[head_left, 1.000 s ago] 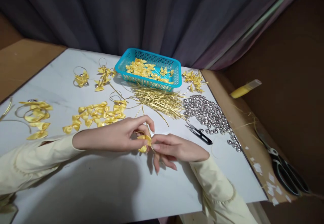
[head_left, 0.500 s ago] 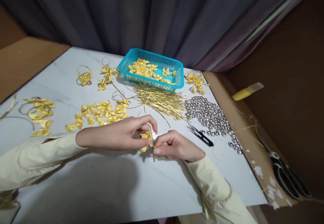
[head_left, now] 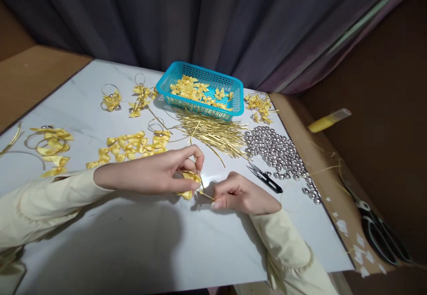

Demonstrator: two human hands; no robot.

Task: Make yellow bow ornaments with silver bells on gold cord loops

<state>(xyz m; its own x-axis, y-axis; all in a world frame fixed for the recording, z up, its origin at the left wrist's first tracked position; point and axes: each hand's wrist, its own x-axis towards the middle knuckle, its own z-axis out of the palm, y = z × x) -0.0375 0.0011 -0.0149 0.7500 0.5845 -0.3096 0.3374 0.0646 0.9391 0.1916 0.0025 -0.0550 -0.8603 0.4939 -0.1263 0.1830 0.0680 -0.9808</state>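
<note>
My left hand (head_left: 170, 170) is closed on a yellow ribbon bow (head_left: 187, 194), part of which its fingers hide. A thin gold cord (head_left: 207, 195) runs from that bow to my right hand (head_left: 233, 193), whose thumb and finger pinch its end. Both hands are just above the white tabletop, a small gap apart. Left of my left hand lie several loose yellow bows (head_left: 125, 147). Beyond the hands is a pile of cut gold cords (head_left: 213, 130). Black thread snips (head_left: 266, 179) lie close to my right hand.
A turquoise basket (head_left: 200, 107) with yellow bows stands at the back. Silver bells or beads (head_left: 275, 150) are heaped on the right. Finished-looking bow clusters (head_left: 111, 100) lie around the table. Large scissors (head_left: 380, 232) and a yellow tube (head_left: 328, 120) are past the right edge.
My right hand has moved a little to the right, away from my left hand, drawing out the gold cord. My left hand still holds the bow.
</note>
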